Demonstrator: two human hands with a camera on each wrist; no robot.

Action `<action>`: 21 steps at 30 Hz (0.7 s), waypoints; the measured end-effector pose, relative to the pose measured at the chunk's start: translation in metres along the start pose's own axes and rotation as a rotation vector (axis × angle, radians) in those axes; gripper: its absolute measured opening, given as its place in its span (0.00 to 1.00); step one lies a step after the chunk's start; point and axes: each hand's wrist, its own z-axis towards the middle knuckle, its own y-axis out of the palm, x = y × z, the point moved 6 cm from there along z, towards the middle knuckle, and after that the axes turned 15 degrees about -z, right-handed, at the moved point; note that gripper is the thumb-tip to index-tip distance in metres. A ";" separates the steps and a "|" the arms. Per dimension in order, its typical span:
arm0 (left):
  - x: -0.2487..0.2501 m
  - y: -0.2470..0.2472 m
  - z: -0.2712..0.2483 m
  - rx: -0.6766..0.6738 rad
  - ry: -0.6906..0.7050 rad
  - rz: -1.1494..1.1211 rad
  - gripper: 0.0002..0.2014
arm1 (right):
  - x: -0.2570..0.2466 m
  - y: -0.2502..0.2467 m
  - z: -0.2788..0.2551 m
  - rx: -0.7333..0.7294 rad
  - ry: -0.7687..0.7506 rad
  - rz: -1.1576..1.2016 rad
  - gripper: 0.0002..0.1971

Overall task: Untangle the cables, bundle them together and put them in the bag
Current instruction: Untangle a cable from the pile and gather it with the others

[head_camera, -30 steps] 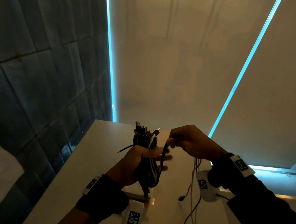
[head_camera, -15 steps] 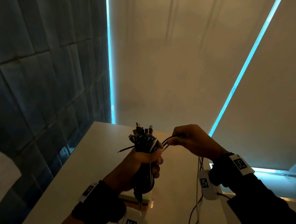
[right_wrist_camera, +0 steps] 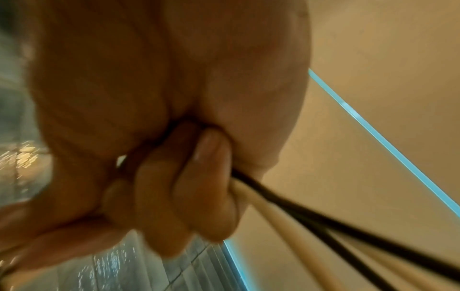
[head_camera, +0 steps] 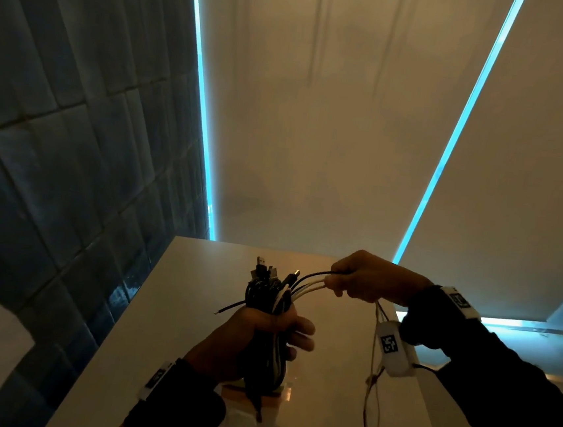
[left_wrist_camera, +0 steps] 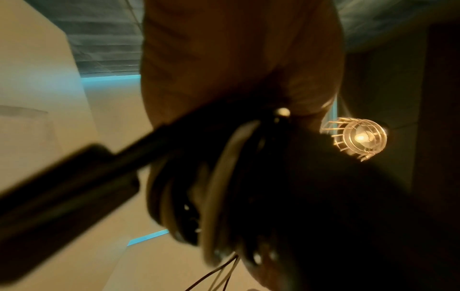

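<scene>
A coiled bundle of black and white cables [head_camera: 268, 315] stands upright over the white table [head_camera: 166, 322], gripped round its middle by my left hand [head_camera: 261, 335]. Plug ends stick out of its top. From the bundle's top several black and white strands [head_camera: 307, 283] run right into my right hand [head_camera: 363, 281], whose curled fingers [right_wrist_camera: 199, 187] pinch them. The strands [right_wrist_camera: 323, 222] stretch taut away from that fist. Thin loose ends [head_camera: 372, 394] hang down below the right hand. In the left wrist view the looped cables [left_wrist_camera: 219, 187] fill the dark middle. No bag shows in any view.
A small pale object [head_camera: 276, 393] lies on the table under the bundle. A dark tiled wall [head_camera: 55, 157] runs along the table's left edge, blinds with blue light strips [head_camera: 452, 143] behind. A caged lamp [left_wrist_camera: 358, 137] glows in the left wrist view.
My right hand has drawn the strands up and to the right, away from the bundle, so they now stretch out. The left hand keeps its grip, fingers shifted round the coil.
</scene>
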 end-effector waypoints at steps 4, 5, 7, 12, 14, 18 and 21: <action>-0.005 -0.010 0.004 0.058 -0.022 -0.074 0.17 | 0.006 0.007 -0.004 -0.114 -0.031 0.346 0.20; -0.006 -0.011 0.005 0.077 -0.022 -0.082 0.17 | 0.008 0.009 -0.002 -0.127 -0.004 0.389 0.22; -0.008 -0.012 0.006 0.092 -0.026 -0.082 0.15 | 0.014 0.012 0.001 -0.158 0.068 0.377 0.22; -0.012 -0.012 0.007 0.071 -0.020 -0.054 0.26 | 0.022 0.014 0.005 -0.102 0.204 0.110 0.23; -0.017 -0.009 0.009 0.078 -0.036 -0.022 0.27 | 0.016 0.004 0.008 0.043 0.217 -0.084 0.22; -0.029 -0.009 0.018 0.167 -0.059 -0.053 0.31 | -0.028 -0.008 0.009 0.425 0.084 -0.302 0.22; -0.026 -0.008 0.025 0.190 -0.027 -0.201 0.33 | -0.069 0.011 0.000 0.562 -0.061 -0.321 0.17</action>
